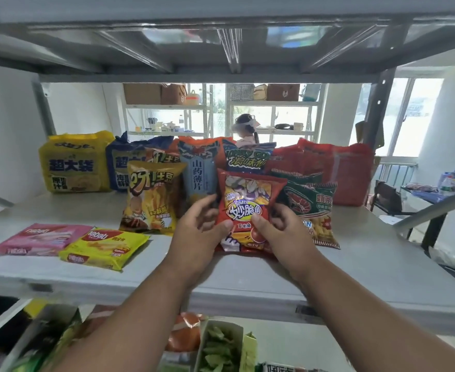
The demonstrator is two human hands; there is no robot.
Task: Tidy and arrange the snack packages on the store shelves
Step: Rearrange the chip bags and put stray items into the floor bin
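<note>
A red snack bag (247, 200) stands upright near the middle of the grey shelf (368, 264). My left hand (196, 237) grips its left edge, thumb on the front. My right hand (280, 232) grips its right side, thumb pressed on the front. Left of it stands a yellow chip bag (151, 197); behind it a blue-grey bag (198, 170) and a dark blue bag (247, 157). A green prawn-cracker bag (310, 202) leans at its right. The red bag's lower corners are hidden by my hands.
A big yellow pack (73, 162) and a blue pack (119, 162) stand back left; red bags (328, 159) back right. A pink wafer pack (41, 240) and a yellow wafer pack (105, 248) lie flat front left. More snacks (215, 347) fill the shelf below. A person (245, 130) stands beyond the shelf.
</note>
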